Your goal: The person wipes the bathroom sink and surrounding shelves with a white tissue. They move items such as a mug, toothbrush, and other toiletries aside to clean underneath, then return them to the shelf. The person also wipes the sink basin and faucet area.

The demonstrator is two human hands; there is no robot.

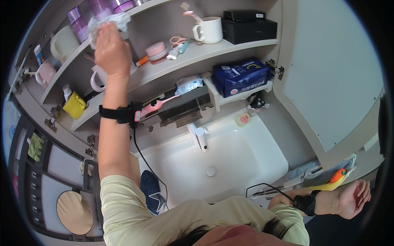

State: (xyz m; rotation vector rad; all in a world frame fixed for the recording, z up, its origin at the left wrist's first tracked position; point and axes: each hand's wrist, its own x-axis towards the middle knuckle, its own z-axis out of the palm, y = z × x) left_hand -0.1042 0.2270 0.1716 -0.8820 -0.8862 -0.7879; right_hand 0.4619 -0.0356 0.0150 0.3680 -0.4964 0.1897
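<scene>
My left hand (112, 50) is raised to the upper shelf (75, 55) of a cabinet, holding a crumpled white tissue or cloth (123, 21) against the shelf's front edge. Purple bottles (77, 24) and a white mug (64, 43) stand beside it. Below the hand, a pale mug (99, 79) on the middle shelf is partly hidden by my forearm. Out to the right, my right hand (354, 198) hangs palm up with loosely curled fingers and nothing visible in it. Its nearest neighbour is a yellow cloth item with an orange carrot-shaped piece (338, 175).
A white sink (246, 160) with a faucet (201, 138) lies below the shelves. The mirrored door (335, 70) swings out at right. Shelves carry a white cup (212, 30), black boxes (249, 30), a pink jar (156, 53), a blue wipes pack (240, 77) and a pink electric toothbrush (152, 107).
</scene>
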